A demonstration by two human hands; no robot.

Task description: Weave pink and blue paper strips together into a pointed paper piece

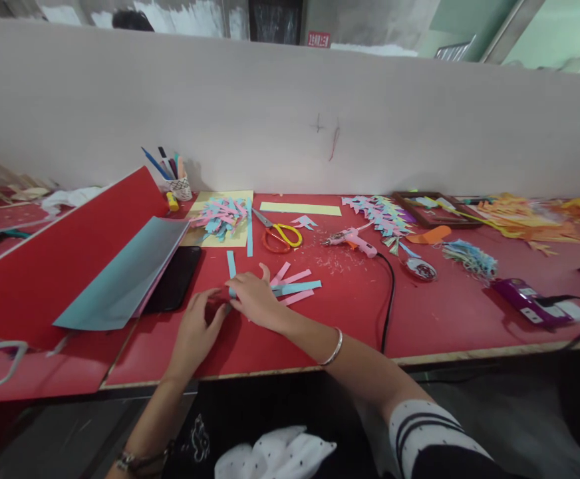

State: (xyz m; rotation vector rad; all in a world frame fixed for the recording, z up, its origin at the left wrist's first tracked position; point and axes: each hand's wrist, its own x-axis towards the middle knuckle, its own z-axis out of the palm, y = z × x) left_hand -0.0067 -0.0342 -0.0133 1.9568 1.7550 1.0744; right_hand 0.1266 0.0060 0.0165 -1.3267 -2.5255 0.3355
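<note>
My right hand [257, 299] is low over the red table [270, 346], its fingertips pressed together on a short light-blue paper strip [232, 292]. Just to the left, my left hand [199, 329] curves toward that strip, thumb and forefinger apart; its other fingers are partly hidden. Whether its thumb touches the paper I cannot tell. Beneath and right of my right hand, pink strips [297, 276] and a longer blue strip [302, 287] fan out. Another blue strip [231, 264] lies just beyond my fingers.
Beyond are scissors [283, 236], a paper-scrap pile [224, 216] and a pink glue gun [352, 240] with a black cord. Folded-paper garlands [380, 213] and a purple device [529, 303] lie right. Left are a black tablet-like slab [173, 283], blue sheets [125, 279] and a red board [70, 259].
</note>
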